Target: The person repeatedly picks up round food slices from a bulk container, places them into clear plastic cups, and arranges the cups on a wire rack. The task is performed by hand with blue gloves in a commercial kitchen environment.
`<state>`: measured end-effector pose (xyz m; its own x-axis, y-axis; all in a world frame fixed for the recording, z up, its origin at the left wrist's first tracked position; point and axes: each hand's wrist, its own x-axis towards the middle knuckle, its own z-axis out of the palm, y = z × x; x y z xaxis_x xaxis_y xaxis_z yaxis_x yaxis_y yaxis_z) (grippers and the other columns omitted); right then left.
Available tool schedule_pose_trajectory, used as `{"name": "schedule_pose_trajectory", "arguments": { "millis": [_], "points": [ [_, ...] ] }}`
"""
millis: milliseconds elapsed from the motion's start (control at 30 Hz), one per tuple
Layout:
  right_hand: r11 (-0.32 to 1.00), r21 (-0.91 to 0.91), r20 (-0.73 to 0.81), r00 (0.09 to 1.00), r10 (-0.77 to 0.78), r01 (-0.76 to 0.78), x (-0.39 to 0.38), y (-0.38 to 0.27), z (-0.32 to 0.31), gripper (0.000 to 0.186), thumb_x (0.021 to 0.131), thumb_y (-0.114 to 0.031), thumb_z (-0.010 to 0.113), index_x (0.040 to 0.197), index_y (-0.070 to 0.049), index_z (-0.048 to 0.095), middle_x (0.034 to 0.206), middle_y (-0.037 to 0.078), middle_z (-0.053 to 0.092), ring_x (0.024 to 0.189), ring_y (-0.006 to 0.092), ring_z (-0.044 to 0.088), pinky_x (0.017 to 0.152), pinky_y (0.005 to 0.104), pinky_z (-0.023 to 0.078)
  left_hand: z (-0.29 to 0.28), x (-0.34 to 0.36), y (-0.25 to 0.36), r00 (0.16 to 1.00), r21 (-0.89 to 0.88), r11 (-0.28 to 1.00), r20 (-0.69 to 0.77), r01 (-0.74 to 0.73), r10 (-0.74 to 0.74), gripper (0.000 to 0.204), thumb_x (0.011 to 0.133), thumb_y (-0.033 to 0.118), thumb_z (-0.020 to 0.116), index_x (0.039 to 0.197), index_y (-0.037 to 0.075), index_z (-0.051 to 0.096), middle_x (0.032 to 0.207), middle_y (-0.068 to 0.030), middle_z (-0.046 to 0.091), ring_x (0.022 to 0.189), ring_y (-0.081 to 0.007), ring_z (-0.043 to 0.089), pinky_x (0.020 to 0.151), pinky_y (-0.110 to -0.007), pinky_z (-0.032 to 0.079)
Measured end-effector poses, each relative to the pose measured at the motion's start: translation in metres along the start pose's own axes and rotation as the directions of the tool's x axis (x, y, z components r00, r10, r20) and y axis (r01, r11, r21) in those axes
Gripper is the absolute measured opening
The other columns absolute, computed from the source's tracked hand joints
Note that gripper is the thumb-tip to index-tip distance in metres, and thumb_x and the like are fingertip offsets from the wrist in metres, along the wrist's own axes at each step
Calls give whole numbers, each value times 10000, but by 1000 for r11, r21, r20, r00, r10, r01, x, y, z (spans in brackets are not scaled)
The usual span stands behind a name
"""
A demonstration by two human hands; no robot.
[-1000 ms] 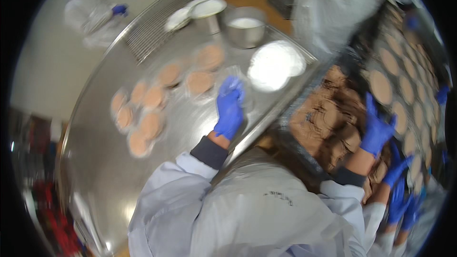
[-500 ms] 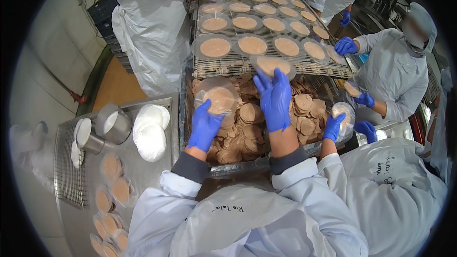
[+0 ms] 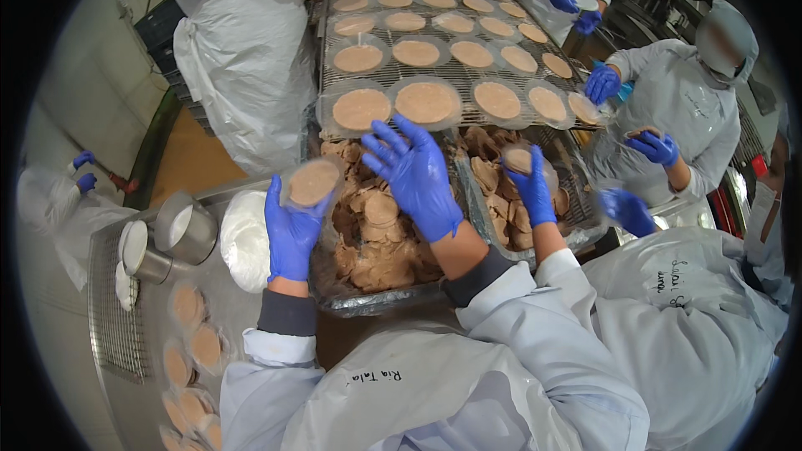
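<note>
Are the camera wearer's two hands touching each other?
Apart: the head view shows the left hand and right hand with brown mixture plainly visible between them.

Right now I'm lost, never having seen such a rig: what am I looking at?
No machine: these are a person's two blue-gloved hands, seen from a camera worn on the head, whose wide lens bends straight edges. The left hand holds a flat tan disc. The right hand holds nothing visible; its fingers are spread near a wire mesh surface bearing rows of similar discs. Nearer the person is a bin of brown, paste-like stuff. The metal table at left carries white round sheets, metal containers and more discs. The other blue-gloved hands are co-workers'.
</note>
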<state>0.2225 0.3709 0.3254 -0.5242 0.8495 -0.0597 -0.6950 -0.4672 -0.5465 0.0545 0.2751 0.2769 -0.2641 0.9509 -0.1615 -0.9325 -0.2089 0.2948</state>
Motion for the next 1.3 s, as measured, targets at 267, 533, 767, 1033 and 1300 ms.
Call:
{"name": "schedule_pose_trajectory", "arguments": {
  "millis": [267,533,767,1033,1300],
  "points": [
    [904,425,-130,986,109,-45,1,-18,-54,631,821,-489,473,1255,-51,338,1266,157,393,1144,335,409,965,478,329,38,80,-49,991,118,993,130,-25,10,527,859,215,516,1279,-11,293,1285,-183,385,1181,-316,392,993,-471,317],
    [992,110,-30,997,66,-62,-8,-34,-38,499,823,-384,522,1187,-62,411,1115,135,506,987,303,518,889,459,400,-2,25,-49,1000,81,996,10,28,-29,433,837,73,502,1234,-28,360,1221,-168,452,1123,-298,455,966,-448,366],
    [-728,-646,758,306,-576,230,52,-32,40,561,852,-419,475,1233,-15,398,1221,224,435,1124,370,418,974,540,221,12,-16,-3,997,-16,997,33,-71,72,463,878,193,449,1271,-22,331,1288,-201,390,1183,-342,390,1000,-496,296],
    [493,-754,473,879,-52,434,-19,13,27,367,851,-283,546,1017,44,568,921,146,615,870,219,580,827,296,419,-22,-12,-14,994,345,936,107,-65,30,594,862,421,437,1279,14,322,1312,-199,342,1200,-346,351,978,-516,309],
    [995,67,-334,942,-47,73,26,-15,-97,667,817,-554,448,1290,-96,342,1230,90,473,1165,228,409,949,397,309,46,64,-60,992,88,994,100,70,-79,559,826,272,574,1274,37,336,1256,-204,407,1130,-336,436,960,-430,362]
  ]
}}
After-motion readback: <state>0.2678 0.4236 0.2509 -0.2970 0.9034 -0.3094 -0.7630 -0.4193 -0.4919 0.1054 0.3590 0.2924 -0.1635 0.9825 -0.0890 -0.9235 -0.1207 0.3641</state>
